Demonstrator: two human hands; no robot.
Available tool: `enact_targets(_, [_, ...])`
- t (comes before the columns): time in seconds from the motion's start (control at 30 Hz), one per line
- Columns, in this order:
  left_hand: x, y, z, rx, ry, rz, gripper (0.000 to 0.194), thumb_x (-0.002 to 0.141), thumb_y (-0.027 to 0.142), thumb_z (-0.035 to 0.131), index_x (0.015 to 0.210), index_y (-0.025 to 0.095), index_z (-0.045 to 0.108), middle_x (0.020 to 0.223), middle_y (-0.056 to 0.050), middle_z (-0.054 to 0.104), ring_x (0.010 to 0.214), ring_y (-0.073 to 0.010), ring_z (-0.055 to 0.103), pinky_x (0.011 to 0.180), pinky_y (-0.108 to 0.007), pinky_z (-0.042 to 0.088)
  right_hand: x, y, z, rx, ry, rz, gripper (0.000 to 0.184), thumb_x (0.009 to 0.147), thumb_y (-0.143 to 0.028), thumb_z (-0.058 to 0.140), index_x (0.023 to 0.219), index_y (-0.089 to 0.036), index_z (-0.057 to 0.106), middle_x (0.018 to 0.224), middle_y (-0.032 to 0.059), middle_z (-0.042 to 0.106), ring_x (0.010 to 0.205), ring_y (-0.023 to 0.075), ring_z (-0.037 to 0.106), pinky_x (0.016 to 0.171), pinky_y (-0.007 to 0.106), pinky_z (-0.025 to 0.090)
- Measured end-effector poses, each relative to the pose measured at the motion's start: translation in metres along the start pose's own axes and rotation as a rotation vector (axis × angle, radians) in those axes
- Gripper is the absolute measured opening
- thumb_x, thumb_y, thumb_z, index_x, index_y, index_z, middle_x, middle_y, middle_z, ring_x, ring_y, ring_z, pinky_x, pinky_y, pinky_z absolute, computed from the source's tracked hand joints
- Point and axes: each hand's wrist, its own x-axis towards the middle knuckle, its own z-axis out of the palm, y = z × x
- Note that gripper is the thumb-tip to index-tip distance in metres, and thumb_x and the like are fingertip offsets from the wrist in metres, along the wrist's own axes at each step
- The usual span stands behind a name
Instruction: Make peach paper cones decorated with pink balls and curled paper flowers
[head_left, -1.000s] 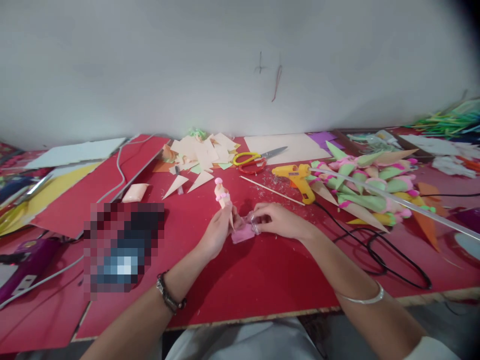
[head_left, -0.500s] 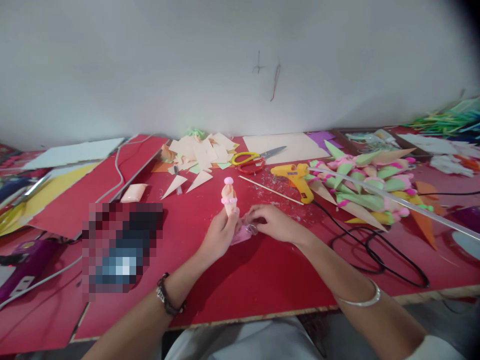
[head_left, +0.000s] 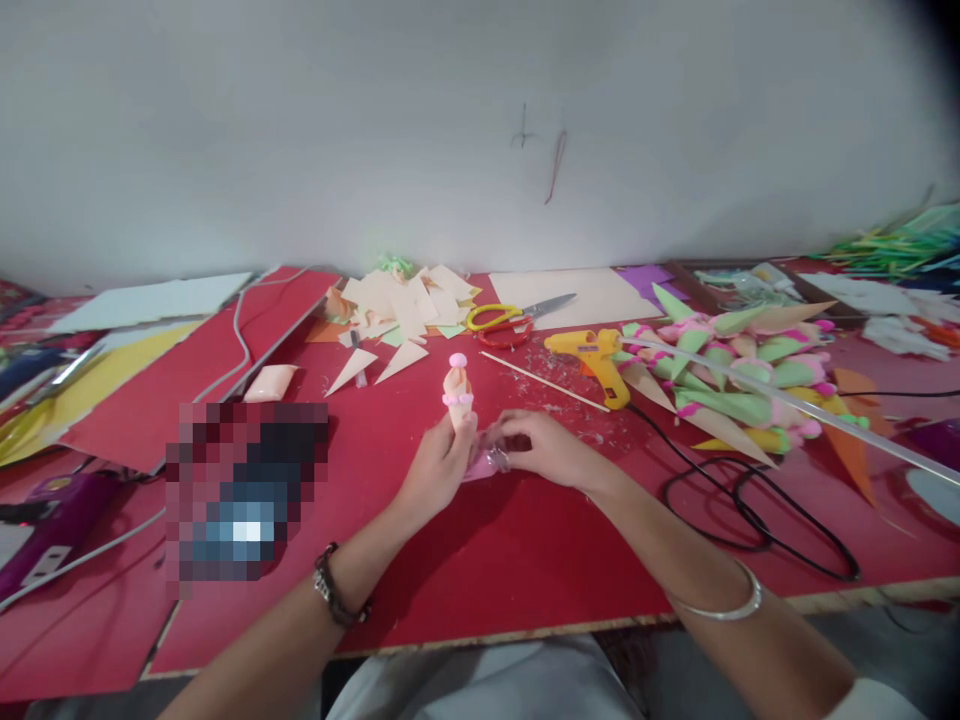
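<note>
A small craft ice-cream cone (head_left: 458,390) with a pink ball on top and a pink band round its middle stands upright in my left hand (head_left: 436,465), whose thumb and fingers close round its lower part. Beside it, my right hand (head_left: 551,450) pinches the crinkled clear edge of a small plastic packet (head_left: 491,455) with pink stuff in it. The packet lies low between both hands, just above or on the red table (head_left: 525,560). My left fingertips are partly hidden behind the cone and packet.
A yellow glue gun (head_left: 592,360) with a black cord lies right of centre, by a pile of finished paper cones (head_left: 720,370). Scissors (head_left: 502,322), a thin stick (head_left: 544,381) and cut paper pieces (head_left: 401,300) lie behind. A blurred-out dark object (head_left: 259,490) is at left.
Hardly anything differs. The view has shifted slightly, and the packet between my hands has turned a little; both hands keep their grip.
</note>
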Motion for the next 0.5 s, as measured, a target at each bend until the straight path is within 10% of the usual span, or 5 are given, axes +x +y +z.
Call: enact_targets(0.5, [0.000, 0.001, -0.002, 0.101, -0.020, -0.007, 0.044, 0.085, 0.046, 0.027, 0.054, 0.018, 0.037, 0.048, 0.003, 0.039, 0.046, -0.0092, 0.036, 0.048, -0.023, 0.027, -0.001, -0.006, -0.014, 0.056, 0.025, 0.019, 0.008, 0.072, -0.019, 0.056, 0.068, -0.017, 0.064, 0.073, 0.0011, 0.062, 0.072, 0.0144, 0.057, 0.071, 0.027, 0.042])
